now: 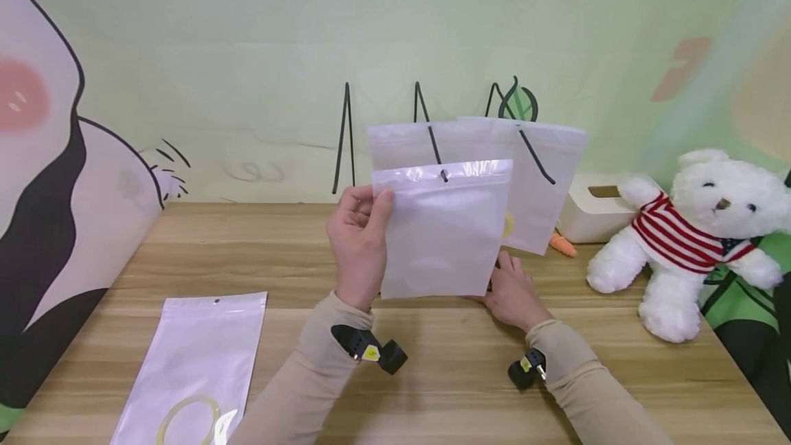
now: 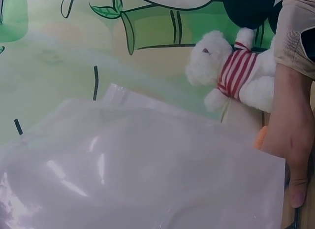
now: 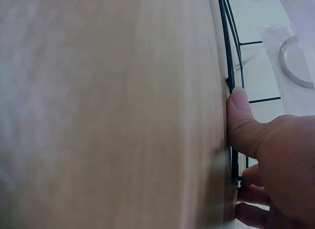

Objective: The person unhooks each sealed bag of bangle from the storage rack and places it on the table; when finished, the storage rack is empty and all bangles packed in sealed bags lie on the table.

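My left hand [image 1: 360, 242] pinches the left edge of a white zip bag [image 1: 441, 239], thumb in front and fingers behind. The bag's punched top hole sits at the tip of the middle hook of a black wire rack [image 1: 347, 129]. Farther back on that hook hangs another white bag [image 1: 395, 144], mostly covered. A third bag [image 1: 550, 163] hangs from the right hook, with a bit of yellow ring [image 1: 509, 225] showing. Low on the rack, my right hand [image 1: 514, 294] grips the black base wire [image 3: 234, 162], thumb on the near side and fingers curled beyond.
Another white bag [image 1: 204, 335] with a pale yellow ring [image 1: 216, 409] lies on the wooden table [image 1: 296, 259] at left. To the right are a white teddy bear [image 1: 680, 232] in a striped shirt, a white tissue box [image 1: 587, 215] and a small orange carrot [image 1: 563, 245].
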A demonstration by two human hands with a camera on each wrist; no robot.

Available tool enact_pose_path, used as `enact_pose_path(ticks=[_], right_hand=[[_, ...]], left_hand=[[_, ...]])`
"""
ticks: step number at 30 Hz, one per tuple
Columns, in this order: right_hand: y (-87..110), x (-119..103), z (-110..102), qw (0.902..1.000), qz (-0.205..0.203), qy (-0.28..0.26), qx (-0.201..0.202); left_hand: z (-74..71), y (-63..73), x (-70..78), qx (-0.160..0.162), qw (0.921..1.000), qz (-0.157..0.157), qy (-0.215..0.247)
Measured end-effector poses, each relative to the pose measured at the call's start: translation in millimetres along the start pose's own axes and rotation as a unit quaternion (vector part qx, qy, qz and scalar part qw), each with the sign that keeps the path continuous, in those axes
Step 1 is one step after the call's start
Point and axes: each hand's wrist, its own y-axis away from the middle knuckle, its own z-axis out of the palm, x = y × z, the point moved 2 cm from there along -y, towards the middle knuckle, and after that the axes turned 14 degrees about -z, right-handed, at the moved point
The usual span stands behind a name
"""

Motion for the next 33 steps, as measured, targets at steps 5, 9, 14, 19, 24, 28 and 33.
enact_pose_path(ticks=[5, 9, 14, 19, 24, 28, 33], right_hand=[[0.2, 2, 0, 1.0000, -0.008, 0.003, -0.004], [-0.4, 3, 0, 0.9999, -0.007, -0.001, -0.008], [0.4, 2, 1, 0.9999, -0.008, 0.003, -0.007], [2.4, 0, 1, 0.9998, -0.017, 0.011, 0.005], [3.8, 1, 0, 0.9994, -0.026, 0.016, 0.016], [3.1, 1, 1, 0.9998, -0.014, 0.004, 0.013], [0.2, -1, 0, 1.0000, 0.007, -0.006, -0.001]], left_hand=[[0.2, 1.7, 3.0, -0.006, 1.0000, 0.002, 0.002], [-0.4, 3.6, 4.9, -0.009, 1.0000, -0.001, 0.001], [-1.3, 8.3, 8.0, -0.016, 0.9999, -0.001, -0.001], [-0.7, 14.2, 13.7, -0.028, 0.9995, 0.012, 0.004], [-1.9, 18.8, 14.8, -0.036, 0.9992, 0.014, 0.003], [-6.4, 23.4, 15.2, -0.047, 0.9988, 0.013, -0.002], [-19.3, 30.1, 19.1, -0.048, 0.9985, 0.021, -0.015]])
